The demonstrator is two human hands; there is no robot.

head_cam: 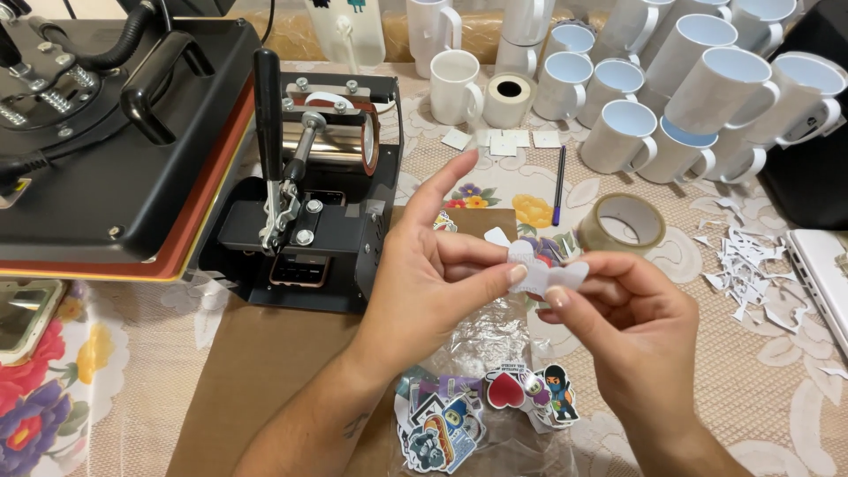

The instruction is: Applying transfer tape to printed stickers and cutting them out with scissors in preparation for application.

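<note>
Fingertips of left hand point(433, 274) and right hand point(632, 309) pinch one white sticker cutout point(543, 272) together; backing looks unpeeled; sticker pile point(477, 411) waits below.

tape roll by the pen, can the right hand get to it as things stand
Probably yes: the tape roll lies flat just beyond the right hand with nothing between them. But both that hand and the left hand are pinching a small white cutout.
</note>
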